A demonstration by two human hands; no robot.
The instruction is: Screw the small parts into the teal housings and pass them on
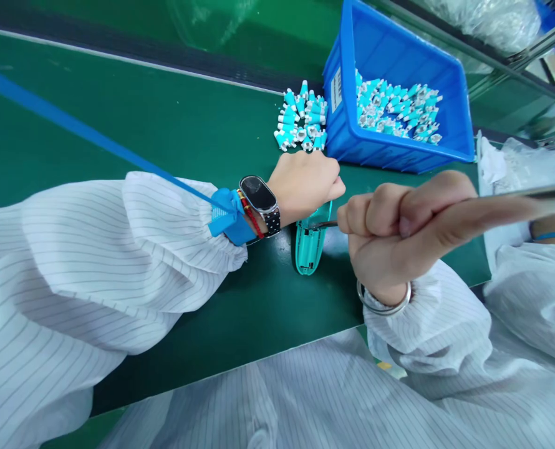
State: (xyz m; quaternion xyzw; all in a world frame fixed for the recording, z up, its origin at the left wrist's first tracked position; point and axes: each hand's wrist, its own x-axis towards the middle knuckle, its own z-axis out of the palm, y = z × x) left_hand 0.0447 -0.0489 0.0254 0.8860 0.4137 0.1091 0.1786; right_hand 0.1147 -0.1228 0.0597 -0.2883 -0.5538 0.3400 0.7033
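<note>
On the green table lies an open teal plastic shell [309, 249], long and rounded, with small dark parts inside. My left hand [305, 181] is closed over its far end, and its fingertips are mostly hidden from above. My right hand [399, 231] is wrapped round a slim metal tool that looks like tweezers [327, 224]. The tool's thin tip reaches into the shell near its middle, while its blurred back end sticks out to the right. Just beyond my left hand stands a cluster of small teal-and-white cone-shaped parts [300, 118].
A blue bin [399, 153] behind my hands holds many similar teal-and-white parts [394, 109]. Clear plastic bags [530, 162] lie at the right, beside another person's sleeve [534, 287]. A blue strap [95, 134] runs from my left wrist to the upper left.
</note>
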